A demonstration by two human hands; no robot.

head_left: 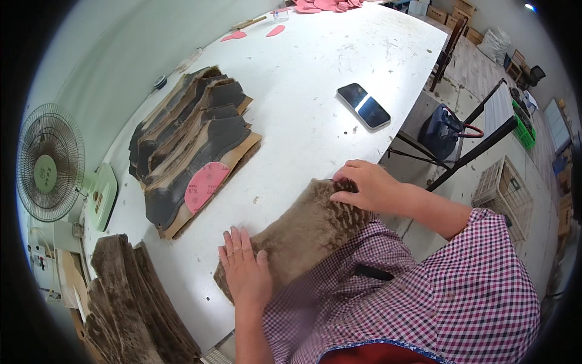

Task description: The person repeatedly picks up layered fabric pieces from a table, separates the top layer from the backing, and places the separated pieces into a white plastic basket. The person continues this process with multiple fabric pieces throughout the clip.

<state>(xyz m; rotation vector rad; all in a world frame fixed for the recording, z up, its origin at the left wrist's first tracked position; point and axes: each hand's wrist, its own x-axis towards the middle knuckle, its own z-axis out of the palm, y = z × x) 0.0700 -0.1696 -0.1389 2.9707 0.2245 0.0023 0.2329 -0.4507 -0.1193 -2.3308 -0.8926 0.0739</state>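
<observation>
A piece of brown-grey fur lies across the near edge of the white table, its right end darker and mottled. My left hand rests flat on the fur's left end, fingers stretched out. At the right end my right hand grips the dark corner of the fur between thumb and fingers. To the left is a fanned stack of dark-backed fur pieces, with a pink rounded patch on top of its nearest piece. Another stack of brown fur pieces sits at the table's near left, fur showing.
A smartphone lies near the table's right edge. A fan with a green base stands on the left by the wall. Pink pieces are heaped at the far end. A chair holding a dark bag stands right of the table.
</observation>
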